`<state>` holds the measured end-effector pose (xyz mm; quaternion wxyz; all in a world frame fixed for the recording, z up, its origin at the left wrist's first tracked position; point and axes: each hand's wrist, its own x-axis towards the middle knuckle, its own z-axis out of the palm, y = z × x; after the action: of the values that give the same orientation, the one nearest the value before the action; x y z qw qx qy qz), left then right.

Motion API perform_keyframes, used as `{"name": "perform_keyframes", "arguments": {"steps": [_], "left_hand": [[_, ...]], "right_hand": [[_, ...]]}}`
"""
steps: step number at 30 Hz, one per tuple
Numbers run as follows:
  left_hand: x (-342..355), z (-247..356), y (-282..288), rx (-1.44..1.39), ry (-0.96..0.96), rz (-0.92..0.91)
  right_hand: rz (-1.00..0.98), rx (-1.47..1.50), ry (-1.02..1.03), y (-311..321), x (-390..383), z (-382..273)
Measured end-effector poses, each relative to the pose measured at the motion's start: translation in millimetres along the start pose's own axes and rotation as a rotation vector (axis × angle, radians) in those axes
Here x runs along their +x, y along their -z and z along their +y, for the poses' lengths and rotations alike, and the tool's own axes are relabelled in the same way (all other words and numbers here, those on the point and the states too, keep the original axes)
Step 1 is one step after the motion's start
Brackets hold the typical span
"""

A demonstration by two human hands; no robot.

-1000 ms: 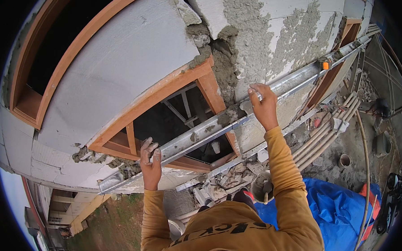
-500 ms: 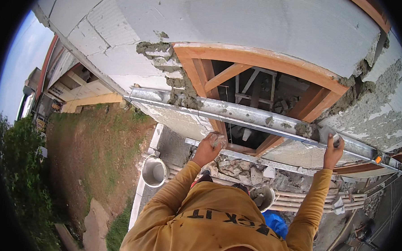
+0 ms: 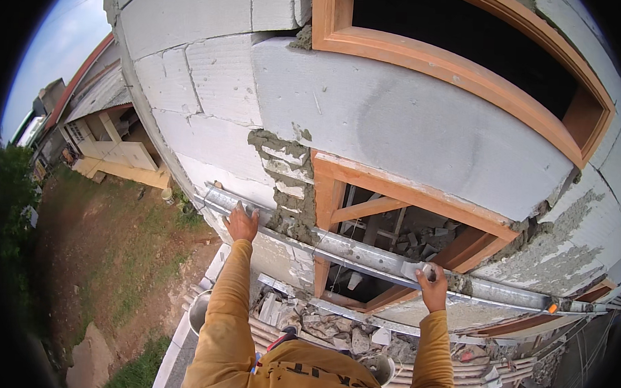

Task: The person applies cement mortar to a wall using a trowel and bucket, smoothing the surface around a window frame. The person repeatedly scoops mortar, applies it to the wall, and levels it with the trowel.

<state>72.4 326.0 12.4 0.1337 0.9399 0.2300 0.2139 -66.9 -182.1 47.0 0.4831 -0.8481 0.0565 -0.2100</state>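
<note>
A long metal channel (image 3: 363, 257), smeared with mortar, runs across the wall and in front of the lower wooden window frame (image 3: 407, 198). My left hand (image 3: 241, 223) is at its left part, fingers apart and touching or just over the near edge; nothing shows in it. Farther right, my right hand (image 3: 432, 289) grips a small light-grey scraper-like piece (image 3: 412, 269) against the channel, below the window opening. Its exact kind is unclear. Rough grey mortar (image 3: 293, 200) fills the joint left of the frame.
An upper wooden frame (image 3: 427, 57) sits in the white block wall (image 3: 191, 78). Below me lie rubble (image 3: 346, 331), bundled poles (image 3: 455, 370), a bucket (image 3: 198, 312) and a second bucket (image 3: 384, 369). Grass and bare soil (image 3: 128, 234) spread at left.
My left hand has moved left and up, to the channel's left part. My right hand has slid left along the channel with the grey piece. The view has tilted up, showing the upper frame.
</note>
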Motion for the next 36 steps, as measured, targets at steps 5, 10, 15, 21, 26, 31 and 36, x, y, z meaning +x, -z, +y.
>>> {"name": "perform_keyframes", "arguments": {"steps": [5,10,15,21,26,31,36], "left_hand": [[12,22,4,-0.101,-0.060,-0.116],[6,3,-11,-0.348,-0.189,0.193],[-2,29,75,-0.989,-0.241,0.166],[45,104,185,-1.420,-0.446,0.161],[89,151,237,-1.507,-0.682,0.284],[119,187,269,-1.519,-0.769,0.347],[125,217,277,-1.752,-0.765,0.334]], "right_hand": [[-0.041,-0.300,0.038,3,-4,-21],[0.041,-0.426,0.093,-8,-8,-17],[0.083,-0.636,0.125,-19,-13,-27],[0.100,-0.609,0.076,-17,-11,-24],[0.128,-0.626,0.002,-29,-17,-29],[0.201,-0.577,-0.003,-42,-20,-28],[0.260,-0.535,-0.003,-48,-24,-31]]}}
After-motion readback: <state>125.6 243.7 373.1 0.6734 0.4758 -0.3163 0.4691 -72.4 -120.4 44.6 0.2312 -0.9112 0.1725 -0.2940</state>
